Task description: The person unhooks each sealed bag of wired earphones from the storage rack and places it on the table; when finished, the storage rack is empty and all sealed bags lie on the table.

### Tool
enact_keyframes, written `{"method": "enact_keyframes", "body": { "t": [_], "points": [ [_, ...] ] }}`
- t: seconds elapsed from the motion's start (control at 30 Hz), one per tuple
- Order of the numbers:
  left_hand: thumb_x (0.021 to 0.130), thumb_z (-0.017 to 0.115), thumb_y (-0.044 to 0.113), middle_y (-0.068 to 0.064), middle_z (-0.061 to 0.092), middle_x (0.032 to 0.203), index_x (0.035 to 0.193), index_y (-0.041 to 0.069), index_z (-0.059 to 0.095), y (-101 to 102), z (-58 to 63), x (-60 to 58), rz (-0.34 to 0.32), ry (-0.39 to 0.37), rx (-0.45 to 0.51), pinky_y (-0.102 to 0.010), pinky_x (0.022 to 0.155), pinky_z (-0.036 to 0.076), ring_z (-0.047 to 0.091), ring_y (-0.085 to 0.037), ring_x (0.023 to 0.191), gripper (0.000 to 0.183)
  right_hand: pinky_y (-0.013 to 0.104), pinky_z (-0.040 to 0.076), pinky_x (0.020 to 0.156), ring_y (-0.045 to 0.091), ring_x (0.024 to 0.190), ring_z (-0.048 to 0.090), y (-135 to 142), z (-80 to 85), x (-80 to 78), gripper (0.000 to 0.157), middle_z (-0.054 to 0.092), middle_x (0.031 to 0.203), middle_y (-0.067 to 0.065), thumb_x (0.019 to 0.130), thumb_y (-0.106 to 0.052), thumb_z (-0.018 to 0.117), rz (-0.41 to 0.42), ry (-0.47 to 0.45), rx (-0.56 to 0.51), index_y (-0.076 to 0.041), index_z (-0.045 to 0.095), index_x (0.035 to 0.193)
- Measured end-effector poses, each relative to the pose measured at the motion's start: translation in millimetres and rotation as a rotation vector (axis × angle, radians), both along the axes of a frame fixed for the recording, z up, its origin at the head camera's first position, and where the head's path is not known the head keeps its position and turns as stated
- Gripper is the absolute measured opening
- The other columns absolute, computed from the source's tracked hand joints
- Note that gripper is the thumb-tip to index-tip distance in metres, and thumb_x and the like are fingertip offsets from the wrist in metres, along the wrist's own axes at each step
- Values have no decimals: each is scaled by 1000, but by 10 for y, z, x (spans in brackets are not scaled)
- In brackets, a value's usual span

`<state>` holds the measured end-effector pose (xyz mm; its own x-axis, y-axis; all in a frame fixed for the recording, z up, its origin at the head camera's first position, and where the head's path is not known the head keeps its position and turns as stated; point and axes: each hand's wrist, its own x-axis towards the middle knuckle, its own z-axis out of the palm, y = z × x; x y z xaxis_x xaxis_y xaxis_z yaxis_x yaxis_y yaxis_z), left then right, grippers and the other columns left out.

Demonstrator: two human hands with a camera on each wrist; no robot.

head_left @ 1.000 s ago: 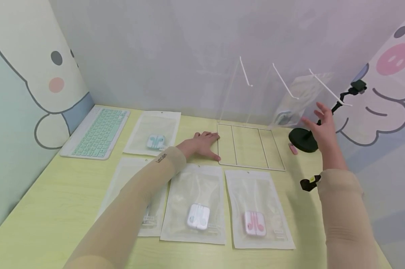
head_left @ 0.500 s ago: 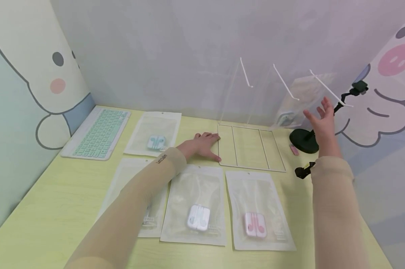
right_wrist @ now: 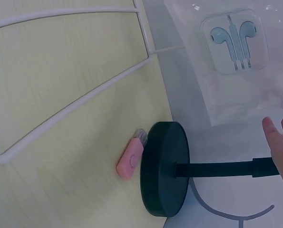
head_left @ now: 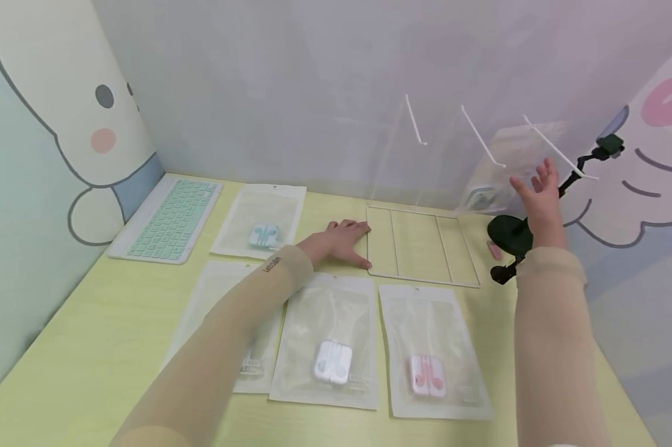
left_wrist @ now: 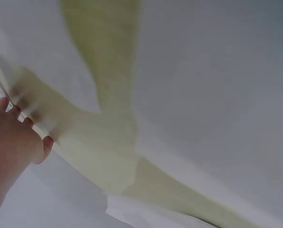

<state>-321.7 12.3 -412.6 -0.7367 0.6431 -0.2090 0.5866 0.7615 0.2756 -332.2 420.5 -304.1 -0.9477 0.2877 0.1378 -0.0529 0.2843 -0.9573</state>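
Note:
My left hand [head_left: 344, 242] rests on the table with fingers spread, its fingertips and thumb at the left bar of a white wire display rack [head_left: 425, 280]. In the left wrist view, the left hand [left_wrist: 17, 137] shows at the left edge. From the rack's right hook [head_left: 561, 153] hangs a clear pouch [head_left: 517, 149]; its light blue earphones [right_wrist: 234, 42] show in the right wrist view. My right hand [head_left: 542, 208] is raised just right of this pouch, below the hook, fingers parted and holding nothing.
Pouches with blue [head_left: 264, 236], white [head_left: 332, 362] and pink earphones [head_left: 427, 375] lie on the table, another partly under my left arm. A keyboard [head_left: 170, 217] lies at left. A black stand [head_left: 509, 234] and pink USB stick [head_left: 494, 250] are right of the rack.
My right hand has risen slightly and drawn a little away from the hanging pouch. The left hand stays at the rack's left bar. The head view has shifted slightly.

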Motion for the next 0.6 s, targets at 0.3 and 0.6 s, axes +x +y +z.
{"method": "enact_keyframes", "body": {
  "t": [0.3,0.6],
  "points": [
    [75,56,74,1,11,159,152,19,15,5,7,9,3,4,-4,-56,110,14,11,-25,145,103,35,11,117,13,144,12,7,0,-37,83,15,157,-2,88,-31,65,-16,-4,69,-42,10,149],
    [76,58,72,0,9,159,152,18,15,9,1,7,9,-12,9,-56,110,12,9,-25,145,103,16,37,93,15,122,42,-93,-51,117,75,38,128,-2,83,-13,72,-30,161,-122,-31,32,144]
  ]
}}
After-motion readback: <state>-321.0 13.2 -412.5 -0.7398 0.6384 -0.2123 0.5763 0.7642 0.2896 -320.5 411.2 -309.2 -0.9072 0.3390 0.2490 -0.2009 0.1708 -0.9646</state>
